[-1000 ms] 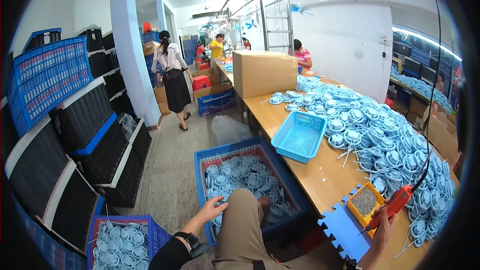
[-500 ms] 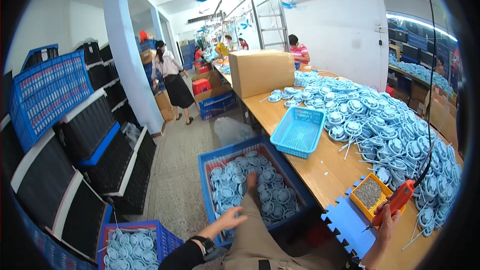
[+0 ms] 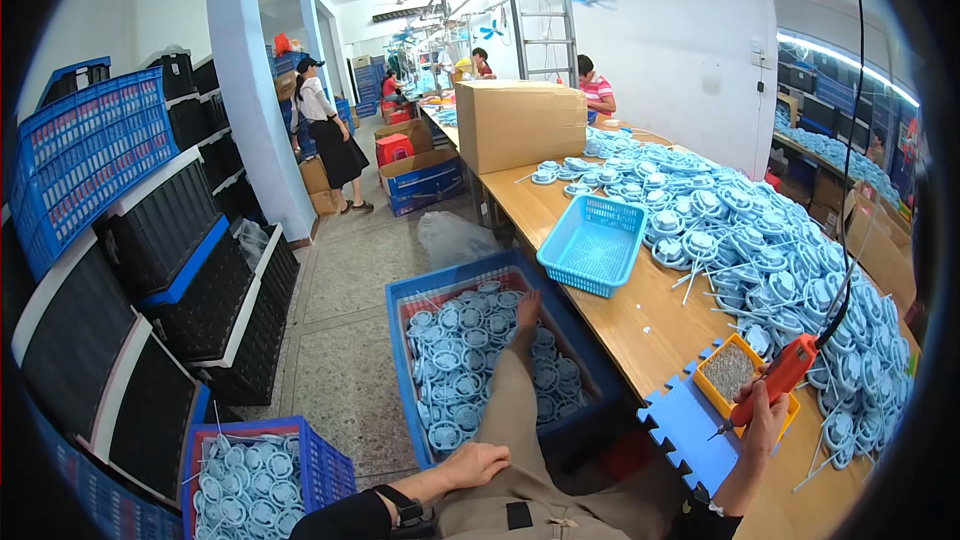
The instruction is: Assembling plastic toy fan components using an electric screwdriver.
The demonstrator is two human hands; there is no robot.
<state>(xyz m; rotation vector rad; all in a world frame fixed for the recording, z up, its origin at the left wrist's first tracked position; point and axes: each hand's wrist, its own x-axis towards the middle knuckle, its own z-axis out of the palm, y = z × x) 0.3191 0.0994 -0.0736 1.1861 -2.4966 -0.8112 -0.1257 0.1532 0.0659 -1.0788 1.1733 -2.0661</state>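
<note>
My right hand [image 3: 762,422] holds a red-orange electric screwdriver [image 3: 785,375], its bit tilted down to the left over a blue foam mat [image 3: 690,430]. Beside the tool, a small yellow tray [image 3: 733,403] of tiny metal pieces, likely screws, sits at the mat's edge. My left hand [image 3: 476,464] rests on my trousered thigh, its fingers curled together with nothing visible in them. Before me on the floor, a large blue crate [image 3: 398,340] contains many light-blue round plastic parts [image 3: 450,360]; my bare foot [image 3: 527,308] lies over them.
A large heap of light-blue parts [image 3: 720,215] covers the table's right side. An aqua basket [image 3: 595,243] and a cardboard box [image 3: 520,125] stand on the table [image 3: 610,335]. A purple-blue crate [image 3: 325,460] is at lower left, below stacked black crates [image 3: 205,315]. Several people work farther back.
My left hand has come down onto my thigh, its fingers curling in. My foot has shifted right over the crate. The screwdriver stays in my right hand. The view has shifted slightly.
</note>
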